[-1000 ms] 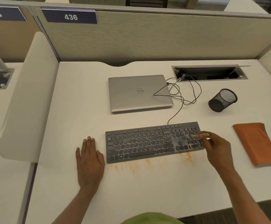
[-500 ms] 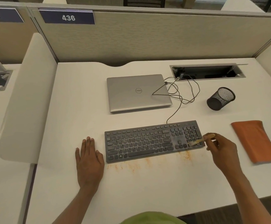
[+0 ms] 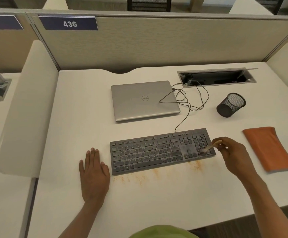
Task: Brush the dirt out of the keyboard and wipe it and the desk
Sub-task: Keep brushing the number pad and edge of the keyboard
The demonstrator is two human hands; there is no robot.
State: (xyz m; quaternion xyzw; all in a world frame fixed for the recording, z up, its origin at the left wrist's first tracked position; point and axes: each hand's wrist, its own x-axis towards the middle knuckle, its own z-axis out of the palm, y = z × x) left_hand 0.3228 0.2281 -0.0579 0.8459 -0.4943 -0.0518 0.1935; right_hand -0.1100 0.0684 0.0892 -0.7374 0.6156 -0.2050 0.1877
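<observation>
1 wide-angle head view looks forward and down from above the near edge of the desk (image 3: pixel 88 117), close enough that it fills most of the frame. The keyboard (image 3: pixel 148 155) lies just right of centre; the partition (image 3: pixel 174 43) closes the far side, its lines bowed.

right hand (image 3: pixel 232 152) has drawn back off the keyboard's (image 3: pixel 157 152) right end, its brush (image 3: pixel 211 146) swept lower down the number pad.

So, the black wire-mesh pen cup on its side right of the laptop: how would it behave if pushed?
The black wire-mesh pen cup lies on its round side, so a nudge would probably roll it across the white desk. Open mesh and no visible contents suggest it is light.
</observation>
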